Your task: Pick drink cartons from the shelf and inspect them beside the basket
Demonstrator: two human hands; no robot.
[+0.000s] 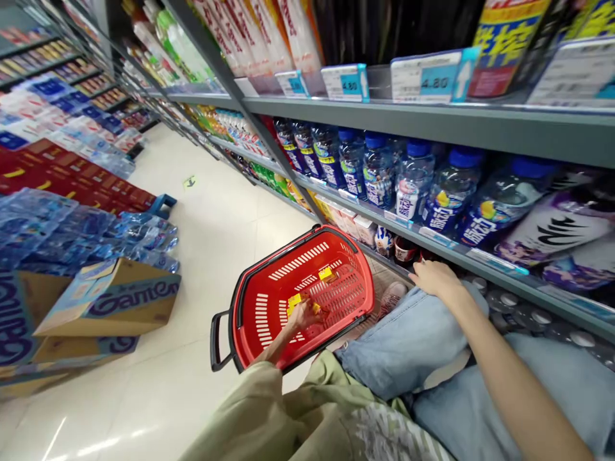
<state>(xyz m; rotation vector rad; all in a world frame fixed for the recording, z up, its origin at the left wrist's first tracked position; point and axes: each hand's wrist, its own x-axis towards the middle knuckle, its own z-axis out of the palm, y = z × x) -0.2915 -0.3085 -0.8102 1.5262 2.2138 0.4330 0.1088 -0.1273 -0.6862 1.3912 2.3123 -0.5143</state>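
Note:
My left hand [303, 315] reaches down into a red plastic shopping basket [365, 282], its fingers closed around a small yellow-and-red packet [295, 302]. A second yellow packet [327, 274] lies farther along the slotted basket floor. The basket has black handles and stands on the floor in front of me. My right hand [436, 279] lies over my jeans-covered knee, close to the lower shelf edge, fingers loosely extended. I see nothing held in it, though its fingertips are partly hidden.
On my right, shelves [408, 121] carry blue-capped drink bottles [379, 169] and price tags [423, 78]. Lower down are a dark jar [404, 251] and white-capped bottles [523, 314]. Cardboard boxes [115, 298], wrapped water bottles [86, 227] and red cartons [81, 176] are stacked across the aisle.

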